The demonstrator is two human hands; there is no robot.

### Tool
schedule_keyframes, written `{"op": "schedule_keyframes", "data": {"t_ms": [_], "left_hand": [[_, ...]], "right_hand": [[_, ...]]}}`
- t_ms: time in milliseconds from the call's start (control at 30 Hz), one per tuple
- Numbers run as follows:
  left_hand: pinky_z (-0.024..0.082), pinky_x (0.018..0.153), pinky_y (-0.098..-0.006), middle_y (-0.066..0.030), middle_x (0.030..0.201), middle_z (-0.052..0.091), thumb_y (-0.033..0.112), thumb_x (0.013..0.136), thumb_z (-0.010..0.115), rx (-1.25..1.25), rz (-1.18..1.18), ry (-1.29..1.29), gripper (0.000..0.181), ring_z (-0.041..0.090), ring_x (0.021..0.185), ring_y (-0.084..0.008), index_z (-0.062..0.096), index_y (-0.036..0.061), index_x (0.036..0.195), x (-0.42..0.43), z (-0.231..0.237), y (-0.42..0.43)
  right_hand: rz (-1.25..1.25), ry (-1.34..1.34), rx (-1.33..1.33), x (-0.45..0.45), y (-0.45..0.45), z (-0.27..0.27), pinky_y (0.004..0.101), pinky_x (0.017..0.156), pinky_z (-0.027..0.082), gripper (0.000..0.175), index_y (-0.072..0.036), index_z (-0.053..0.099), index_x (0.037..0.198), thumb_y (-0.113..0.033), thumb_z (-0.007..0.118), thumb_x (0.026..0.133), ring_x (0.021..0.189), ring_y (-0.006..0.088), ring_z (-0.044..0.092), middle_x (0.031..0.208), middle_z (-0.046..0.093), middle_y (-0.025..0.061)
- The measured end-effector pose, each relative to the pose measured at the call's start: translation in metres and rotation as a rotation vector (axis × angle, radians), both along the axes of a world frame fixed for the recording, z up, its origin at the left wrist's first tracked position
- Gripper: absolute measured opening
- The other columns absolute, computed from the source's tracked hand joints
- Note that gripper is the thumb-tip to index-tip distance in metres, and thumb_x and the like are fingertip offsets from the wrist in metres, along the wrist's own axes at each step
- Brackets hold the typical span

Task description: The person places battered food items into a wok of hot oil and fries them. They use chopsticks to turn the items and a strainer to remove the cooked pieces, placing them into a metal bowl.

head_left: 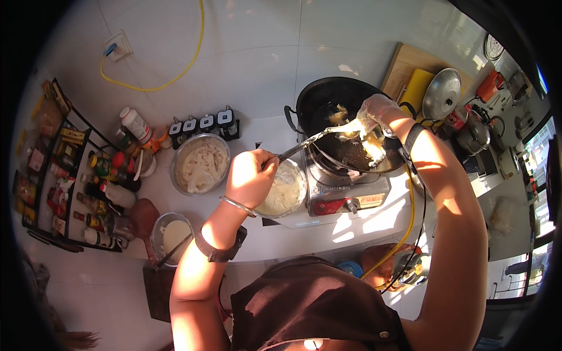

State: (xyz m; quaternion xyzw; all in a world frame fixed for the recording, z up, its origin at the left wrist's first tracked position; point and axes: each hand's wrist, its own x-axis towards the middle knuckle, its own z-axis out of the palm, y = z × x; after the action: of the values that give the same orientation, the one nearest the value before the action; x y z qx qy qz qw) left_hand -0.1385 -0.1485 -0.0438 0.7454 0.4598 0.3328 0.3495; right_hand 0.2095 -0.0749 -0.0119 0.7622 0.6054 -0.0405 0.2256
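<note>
My left hand (256,177), bare, is closed around the handle of a long metal utensil (303,145), whose batter-coated end reaches over a black wok (338,90). Above the wok, my right hand (377,113) wears a clear plastic glove and touches pale, battered food (358,125) at the utensil's end; its fingertips are partly hidden by batter and glare. Battered pieces (374,149) lie in the wok, in dark oil. The wok sits on a gas stove (351,197). Beneath my left hand is a bowl of pale batter (285,193), partly covered. Left of it stands a metal bowl of coated pieces (203,164).
A bowl of white liquid (175,232) with a utensil stands at the counter's front left. Black spice containers (206,123) line the wall. Bottles (118,196) and a black rack (68,188) stand at left. A yellow hose (411,210) and black cable hang beside my right arm.
</note>
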Motion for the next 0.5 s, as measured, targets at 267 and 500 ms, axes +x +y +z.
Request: {"op": "schedule_keyframes", "data": {"t_ms": [267,500], "left_hand": [[0.048,0.06,-0.0335,-0.0192,0.067,0.061,0.011,0.082,0.06,0.026,0.006,0.007,0.016,0.059,0.058,-0.0291,0.068,-0.0026,0.087,0.0,0.0,-0.002],[0.048,0.061,-0.0351,-0.0203,0.068,0.061,0.012,0.082,0.06,0.048,0.0,0.013,0.017,0.06,0.061,-0.0322,0.068,-0.0025,0.086,0.0,-0.001,-0.004]], "right_hand": [[0.042,0.086,0.104,0.019,0.007,-0.022,0.036,0.077,0.053,0.023,-0.015,0.073,0.096,-0.024,0.066,0.077,0.093,0.0289,0.066,0.097,0.07,0.0113],[0.526,0.05,-0.056,0.026,-0.003,-0.012,0.0341,0.075,0.05,0.029,-0.012,0.071,0.099,-0.03,0.068,0.076,0.081,0.029,0.063,0.091,0.069,0.0099]]}}
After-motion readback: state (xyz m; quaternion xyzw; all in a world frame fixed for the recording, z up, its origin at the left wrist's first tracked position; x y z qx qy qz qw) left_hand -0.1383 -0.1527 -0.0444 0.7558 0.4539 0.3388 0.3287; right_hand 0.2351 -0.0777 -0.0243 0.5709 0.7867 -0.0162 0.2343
